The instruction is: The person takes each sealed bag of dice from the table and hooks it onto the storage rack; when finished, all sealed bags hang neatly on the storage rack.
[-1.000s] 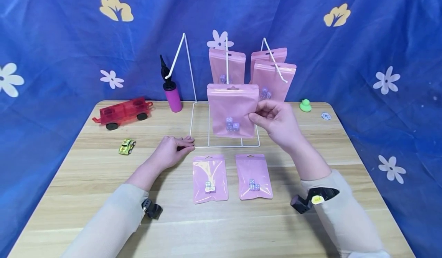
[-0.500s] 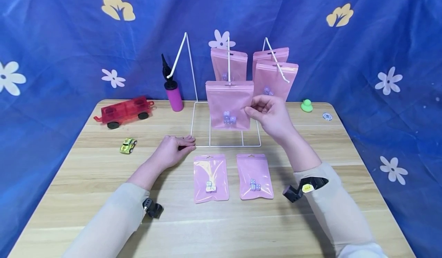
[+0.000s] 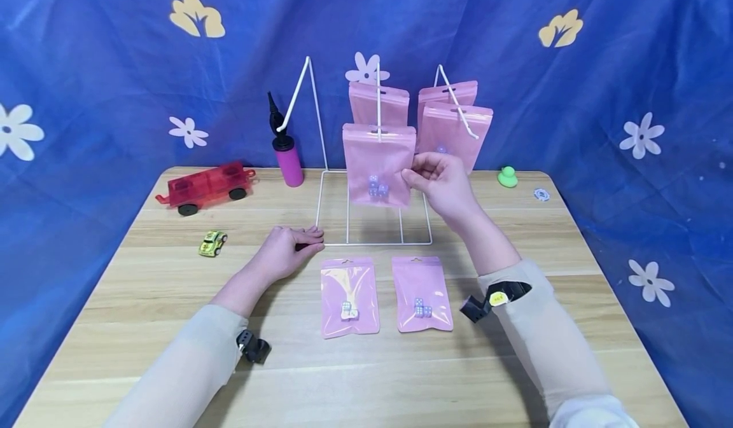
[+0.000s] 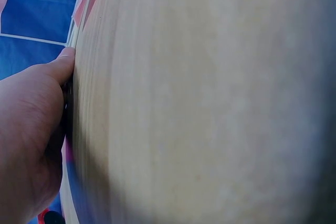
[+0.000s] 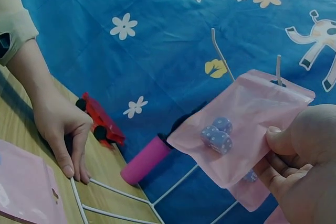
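Observation:
My right hand (image 3: 443,180) pinches the right edge of a pink zip bag (image 3: 375,161) with several speckled dice (image 5: 218,135) inside. The bag is up at the front end of the middle arm of a white wire rack (image 3: 372,244); in the right wrist view the arm's tip pokes through its hang hole (image 5: 278,83). At the rack's front left base corner, my left hand (image 3: 286,250) holds the wire between thumb and fingers, down on the tabletop. Behind the held bag, another pink bag (image 3: 380,103) hangs on the same arm.
Two pink dice bags (image 3: 349,288) lie in front of the rack, while more hang from its right arm, the front one (image 3: 458,129) nearest my right hand. Leftward are a purple hand pump (image 3: 289,164), a red toy trailer (image 3: 206,186) and a toy car (image 3: 212,243). A green duck (image 3: 507,177) stands right.
My right hand has moved the pink bag up, back and slightly left, so its hang hole has come onto the tip of the middle arm. The left hand has stayed at the rack corner.

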Available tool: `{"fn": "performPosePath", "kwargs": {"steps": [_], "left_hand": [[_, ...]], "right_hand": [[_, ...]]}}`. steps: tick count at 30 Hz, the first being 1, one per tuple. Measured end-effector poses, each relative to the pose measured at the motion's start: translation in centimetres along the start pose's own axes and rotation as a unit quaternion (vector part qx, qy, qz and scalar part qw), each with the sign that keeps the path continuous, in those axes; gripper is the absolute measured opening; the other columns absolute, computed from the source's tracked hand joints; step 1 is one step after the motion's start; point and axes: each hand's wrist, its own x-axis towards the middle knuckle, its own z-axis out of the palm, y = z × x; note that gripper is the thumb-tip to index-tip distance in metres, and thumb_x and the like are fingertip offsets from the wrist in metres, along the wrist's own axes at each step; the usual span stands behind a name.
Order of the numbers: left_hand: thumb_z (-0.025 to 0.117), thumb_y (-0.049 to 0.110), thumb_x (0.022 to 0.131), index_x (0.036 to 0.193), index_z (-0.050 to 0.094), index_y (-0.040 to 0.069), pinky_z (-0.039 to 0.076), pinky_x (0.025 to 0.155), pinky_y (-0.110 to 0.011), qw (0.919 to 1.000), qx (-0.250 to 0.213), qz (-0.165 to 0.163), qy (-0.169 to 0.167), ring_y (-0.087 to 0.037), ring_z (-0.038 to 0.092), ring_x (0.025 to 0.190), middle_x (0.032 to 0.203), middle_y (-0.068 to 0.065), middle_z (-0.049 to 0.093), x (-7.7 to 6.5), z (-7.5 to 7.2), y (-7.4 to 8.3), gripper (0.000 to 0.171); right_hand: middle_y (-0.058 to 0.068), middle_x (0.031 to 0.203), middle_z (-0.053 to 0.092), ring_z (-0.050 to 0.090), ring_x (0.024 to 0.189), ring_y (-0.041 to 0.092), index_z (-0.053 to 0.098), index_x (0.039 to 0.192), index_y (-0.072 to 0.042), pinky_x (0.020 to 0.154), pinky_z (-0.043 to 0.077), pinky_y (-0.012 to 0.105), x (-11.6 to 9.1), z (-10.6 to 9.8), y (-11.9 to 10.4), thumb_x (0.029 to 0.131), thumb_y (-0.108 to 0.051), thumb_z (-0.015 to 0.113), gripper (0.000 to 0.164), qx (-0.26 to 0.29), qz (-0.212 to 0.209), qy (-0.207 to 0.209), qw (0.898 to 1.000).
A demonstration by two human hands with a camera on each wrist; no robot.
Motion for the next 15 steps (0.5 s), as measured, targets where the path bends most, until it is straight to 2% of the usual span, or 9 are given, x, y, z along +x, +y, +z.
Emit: {"fn": "performPosePath", "kwargs": {"steps": [15], "left_hand": [[0.084,0.015,0.094,0.114,0.081,0.001,0.049,0.112,-0.05,1.0,-0.001,0.0,-0.001,-0.031,0.068,0.123,0.122,-0.011,0.075,0.0,0.1,-0.1,0.024]], "right_hand": [[0.016,0.094,0.072,0.068,0.084,0.013,0.071,0.107,0.016,0.079,0.06,0.022,2.9,0.7,0.7,0.097,0.011,0.07,0.011,-0.007,-0.005,0.041,0.999]]}}
